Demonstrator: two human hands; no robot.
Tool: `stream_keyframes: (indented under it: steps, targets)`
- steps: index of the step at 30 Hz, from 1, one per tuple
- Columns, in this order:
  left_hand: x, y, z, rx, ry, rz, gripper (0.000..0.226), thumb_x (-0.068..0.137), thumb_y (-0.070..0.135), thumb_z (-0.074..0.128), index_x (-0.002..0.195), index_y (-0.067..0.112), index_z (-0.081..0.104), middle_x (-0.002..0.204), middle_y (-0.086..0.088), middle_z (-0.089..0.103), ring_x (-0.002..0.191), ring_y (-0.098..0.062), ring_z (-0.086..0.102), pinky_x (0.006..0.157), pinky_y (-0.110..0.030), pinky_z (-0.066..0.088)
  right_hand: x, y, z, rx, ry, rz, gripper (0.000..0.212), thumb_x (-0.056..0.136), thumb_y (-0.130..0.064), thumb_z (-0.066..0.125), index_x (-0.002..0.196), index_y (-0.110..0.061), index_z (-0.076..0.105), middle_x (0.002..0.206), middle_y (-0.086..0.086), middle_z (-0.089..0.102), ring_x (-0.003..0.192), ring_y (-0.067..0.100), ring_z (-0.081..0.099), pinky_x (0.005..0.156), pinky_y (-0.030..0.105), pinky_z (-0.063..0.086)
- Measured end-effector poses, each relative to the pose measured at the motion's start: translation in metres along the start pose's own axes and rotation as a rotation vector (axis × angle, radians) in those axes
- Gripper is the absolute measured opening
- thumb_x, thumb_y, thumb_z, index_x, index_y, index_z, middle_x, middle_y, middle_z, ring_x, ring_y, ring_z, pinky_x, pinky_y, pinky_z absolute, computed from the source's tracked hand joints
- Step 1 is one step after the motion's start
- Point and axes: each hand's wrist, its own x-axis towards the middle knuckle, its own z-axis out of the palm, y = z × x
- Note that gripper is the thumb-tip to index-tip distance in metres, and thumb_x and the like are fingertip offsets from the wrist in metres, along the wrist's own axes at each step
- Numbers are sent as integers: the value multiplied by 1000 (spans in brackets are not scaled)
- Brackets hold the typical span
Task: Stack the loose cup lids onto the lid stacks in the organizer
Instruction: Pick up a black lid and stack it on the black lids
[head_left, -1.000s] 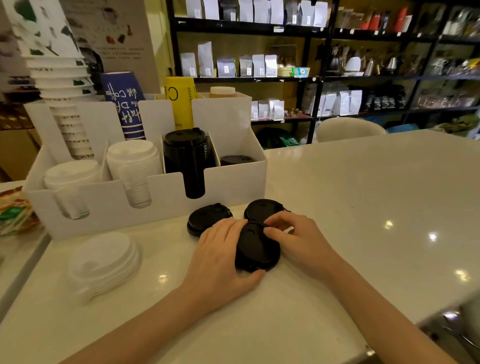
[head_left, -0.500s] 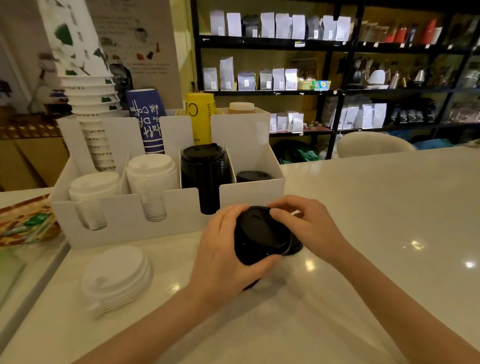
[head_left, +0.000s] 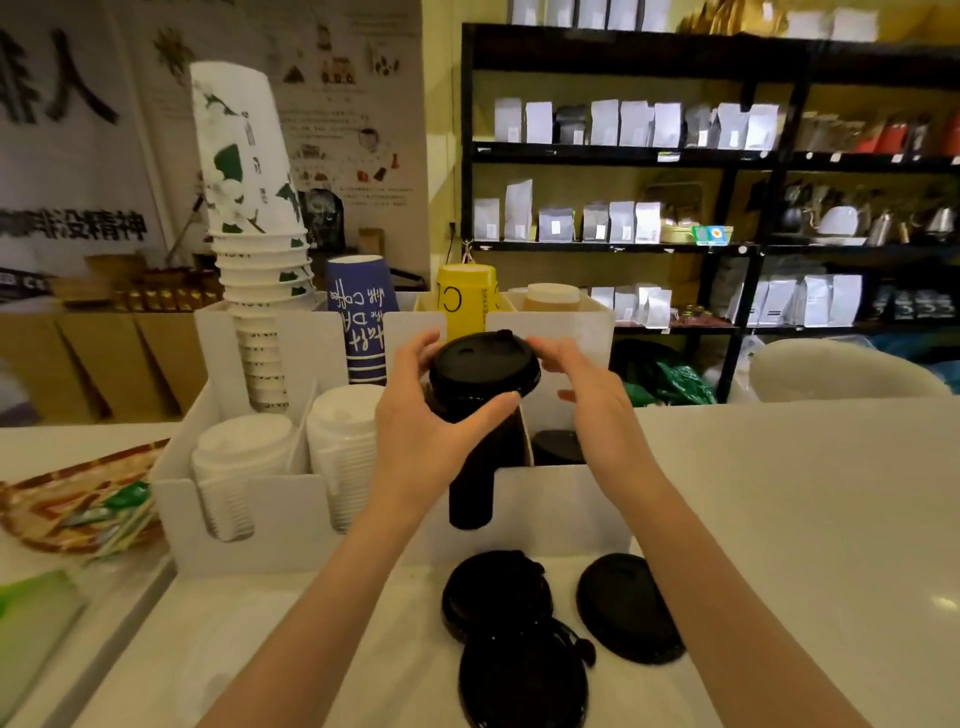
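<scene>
Head view: left hand (head_left: 436, 436) grips a round black plastic lid (head_left: 484, 366) at 12 o'clock above the tall black lid stack (head_left: 470, 467); right hand (head_left: 587, 400) hovers open beside it. Light, thin, probably slippery; rim grip suits. 3 loose black lids (head_left: 623, 608) lie on the tabletop (head_left: 805, 519).

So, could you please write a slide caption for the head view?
Both hands seat a black lid on the organizer's tall black lid stack; three loose black lids wait on the counter.
</scene>
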Motion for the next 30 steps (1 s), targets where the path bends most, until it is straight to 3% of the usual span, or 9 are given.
stream_keyframes:
  steps: [4,7,11,13,15,20,23,27,30]
  targets:
    - [9,-22,0,103,7,-35,66,63,36,76,119,20,45,117,3,56,107,-8,49,78,7,33,9,13,15,98,-78,42,35,95,-31,18,100,-35,52,92,-28,47,73,-27,46,58,-11,31]
    - [12,-29,0,206,-33,0,55,67,37,72,114,20,50,115,3,56,101,-5,46,77,7,29,16,24,17,97,-98,84,38,96,-32,14,109,-36,50,102,-29,50,80,-24,47,71,-10,27]
    - [12,-29,1,276,-81,5,54,70,38,70,116,19,49,117,1,56,101,-4,45,79,-3,36,20,34,16,57,-101,94,42,95,-34,14,116,-32,50,101,-27,49,84,-22,46,69,-11,29]
    - [11,-28,1,278,-103,-6,54,71,37,69,116,18,50,117,0,56,101,-6,45,84,-11,36,22,39,15,60,-65,120,47,95,-35,15,123,-24,51,111,-19,50,99,-8,44,90,6,28]
    - [12,-28,0,271,-121,-18,53,70,37,70,116,18,50,118,-1,56,101,-7,46,86,-17,36,23,40,14,38,-24,146,47,95,-36,17,122,-21,53,115,-10,50,106,3,40,96,22,24]
    - [17,-24,-6,221,-186,-96,53,71,31,70,118,18,50,121,-1,56,101,-6,45,85,-19,37,22,39,16,-21,28,93,37,96,-31,22,96,-31,58,91,-18,54,83,-10,45,70,-2,31]
    - [19,-22,-10,224,-222,-144,54,73,28,69,121,18,48,123,-2,55,101,-8,45,85,-20,38,22,38,17,-121,9,30,38,96,-26,22,92,-27,60,87,-11,58,80,-13,51,62,-9,30]
    - [20,-21,-12,235,-272,-183,56,74,29,68,124,18,46,124,-4,55,103,-13,49,89,-30,46,16,36,19,-189,35,-47,46,95,-30,29,94,5,59,96,28,61,83,14,50,72,21,37]
    - [19,-21,-13,230,-301,-181,56,75,29,67,125,18,45,124,-5,54,108,-17,51,92,-34,49,15,39,18,-263,44,-69,51,92,-37,29,97,5,58,101,27,61,93,25,51,80,27,37]
